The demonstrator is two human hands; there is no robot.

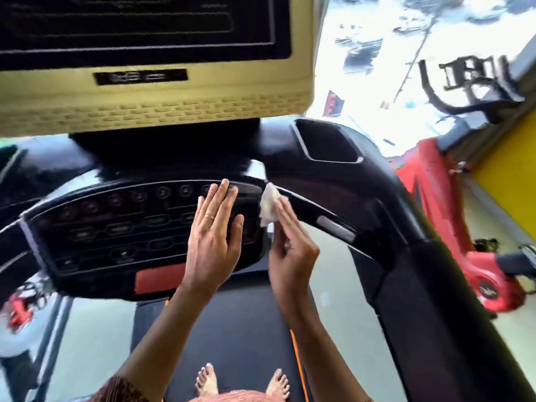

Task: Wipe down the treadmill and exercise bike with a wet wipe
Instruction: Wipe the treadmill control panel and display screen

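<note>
A: Left hand (213, 242)?
B: Fingers straight and together, thumb out, palm down. It lies flat over the right part of the black curved button panel (116, 227) and holds nothing. Thin gold ring (209, 217) on one finger. Can't tell if the palm presses the panel or sits just above it.

A: Right hand (290, 250)?
B: Pinching the white crumpled wet wipe (268, 208). Fingers are extended along its near side, and the thumb is hidden behind them.

A: Where's the wipe exactly?
B: At the panel's right edge, where the black curved handlebar (313, 211) begins. It looks to be touching that edge, just beside the left hand's fingertips. Most of it sticks up above the fingers.

A: Treadmill?
B: Black treadmill (406, 285), seen from above. A beige-framed dark screen (174, 111) sits over the panel, with a black cup-holder recess (327, 146) on its right. There's an orange-red rectangle (159, 278) at the panel's lower edge and a silver grip plate (335, 229) on the handlebar.

A: Person?
B: Two bare feet (206, 378) on the dark running belt (240, 329), below the hands.

A: Bike?
B: Red exercise bike (429, 204) to the right, well apart from both hands, with black handlebars, blurred. Yellow wall (516, 158) just past it.
</note>
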